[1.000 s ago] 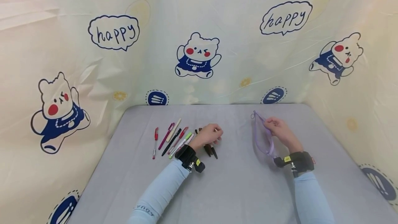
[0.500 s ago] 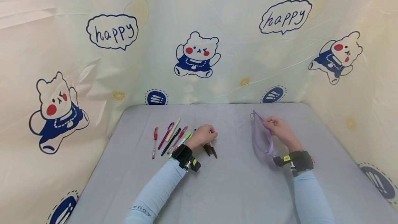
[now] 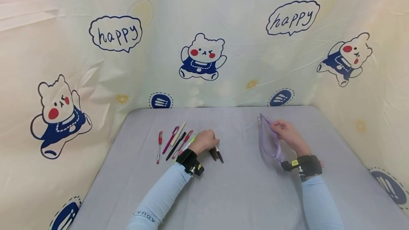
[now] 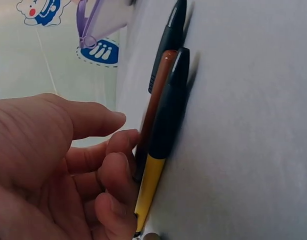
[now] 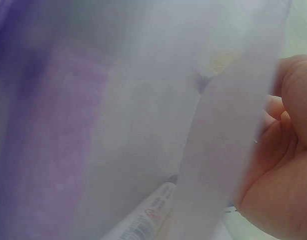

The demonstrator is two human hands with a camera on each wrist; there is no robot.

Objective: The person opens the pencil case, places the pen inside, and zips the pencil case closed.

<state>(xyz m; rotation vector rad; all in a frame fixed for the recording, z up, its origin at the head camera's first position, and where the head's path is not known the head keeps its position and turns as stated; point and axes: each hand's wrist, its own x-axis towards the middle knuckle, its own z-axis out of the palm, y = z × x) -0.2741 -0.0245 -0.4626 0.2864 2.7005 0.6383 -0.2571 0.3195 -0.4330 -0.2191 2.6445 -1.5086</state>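
My left hand [image 3: 204, 141] is low over the pens, palm sideways, with its fingers loosely bent. In the left wrist view its fingertips are right at a yellow-and-black pen [image 4: 166, 120], while the thumb stands apart from it. A brown pen [image 4: 157, 92] and a dark pen [image 4: 169, 42] lie alongside. On the right, my right hand [image 3: 289, 136] pinches the edge of a translucent pencil pouch [image 3: 277, 146] with purple trim, its mouth spread. Through its side, in the right wrist view, shows a white pen [image 5: 148, 212] with a barcode.
Left of my left hand lie several pens: a red-capped pen [image 3: 160, 139], a magenta pen [image 3: 170, 140], a cream pen [image 3: 178, 133] and a black pen [image 3: 176, 146]. The grey table [image 3: 239, 194] ends at a printed curtain [image 3: 243, 45] behind.
My left hand has shifted left and slightly toward me, down nearer the pens, and its fingers now point lower. The right hand and the pouch have stayed in place.
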